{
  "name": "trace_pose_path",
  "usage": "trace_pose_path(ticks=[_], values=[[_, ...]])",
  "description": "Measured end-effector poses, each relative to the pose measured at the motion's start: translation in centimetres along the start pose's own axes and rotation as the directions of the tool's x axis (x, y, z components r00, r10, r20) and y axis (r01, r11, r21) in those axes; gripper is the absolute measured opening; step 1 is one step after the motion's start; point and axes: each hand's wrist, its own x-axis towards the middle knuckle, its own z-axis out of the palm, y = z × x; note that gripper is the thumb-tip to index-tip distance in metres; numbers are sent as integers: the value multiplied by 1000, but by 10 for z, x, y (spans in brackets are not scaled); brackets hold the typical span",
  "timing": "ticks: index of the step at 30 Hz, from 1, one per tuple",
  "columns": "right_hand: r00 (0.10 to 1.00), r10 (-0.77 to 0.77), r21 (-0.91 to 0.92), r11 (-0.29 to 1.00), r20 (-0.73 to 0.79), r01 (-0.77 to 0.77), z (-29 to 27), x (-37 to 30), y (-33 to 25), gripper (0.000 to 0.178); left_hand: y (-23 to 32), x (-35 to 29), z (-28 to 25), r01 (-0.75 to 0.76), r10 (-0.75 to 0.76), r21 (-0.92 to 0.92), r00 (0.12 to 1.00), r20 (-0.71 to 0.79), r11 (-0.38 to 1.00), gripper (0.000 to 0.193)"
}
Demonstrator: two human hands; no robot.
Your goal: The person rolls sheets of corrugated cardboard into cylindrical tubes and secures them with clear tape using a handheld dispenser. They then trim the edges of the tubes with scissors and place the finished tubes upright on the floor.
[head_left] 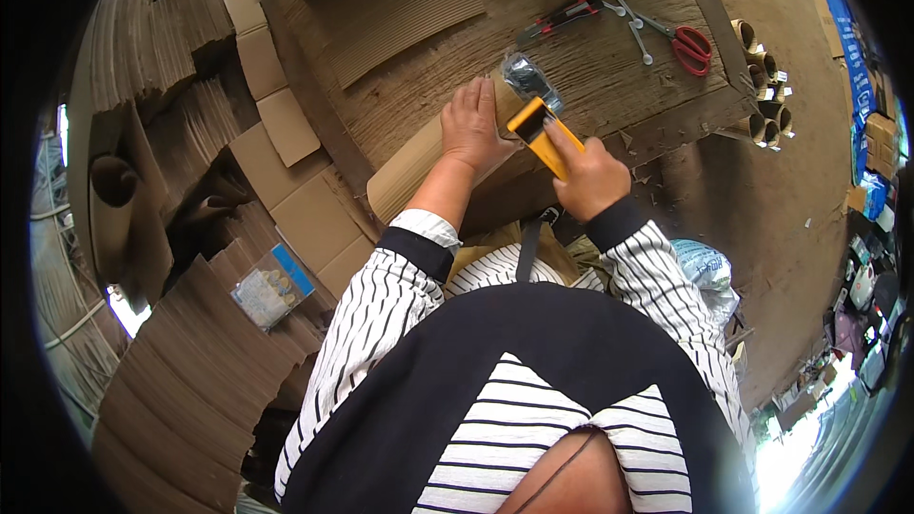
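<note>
A tube of rolled corrugated cardboard [409, 176] lies along the near edge of the wooden table [590, 48]. My left hand [470, 124] presses flat on its top, fingers stretched out. My right hand [590, 176] is closed around a yellow hand tool [545, 141] with a dark panel near its far end; its exact kind is unclear. The tool's far end is at the right end of the tube, close to my left thumb. A dark item in clear plastic wrap [529, 79] rests just beyond that end.
Red-handled scissors [690, 49], a red and black utility knife [562, 19] and small white plastic pieces [640, 38] lie farther back. A corrugated sheet [400, 19] is at the far left. Stacked cardboard [190, 352] fills the left side. Finished-looking tubes [766, 86] stand beyond the right edge.
</note>
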Motion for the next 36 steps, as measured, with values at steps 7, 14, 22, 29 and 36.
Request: trace_pose_path(ticks=[7,14,22,29,36], values=[[995,-18,24,1000,-101,21,23,6,14,81,-20,30,-13,8,10,-190,996,90,982,118],[997,16,107,994,-74,-8,2,34,-6,71,-16,38,-11,-141,143,44,988,-51,989,120],[993,65,129,990,-98,-52,30,-51,38,79,-27,50,-33,-59,63,-41,993,99,997,117],[997,11,97,995,-77,-4,73,29,40,79,-81,111,-47,72,120,-407,896,428,911,116],[992,30,153,988,-121,-11,46,94,-21,75,-82,122,-84,-146,136,11,944,302,989,117]])
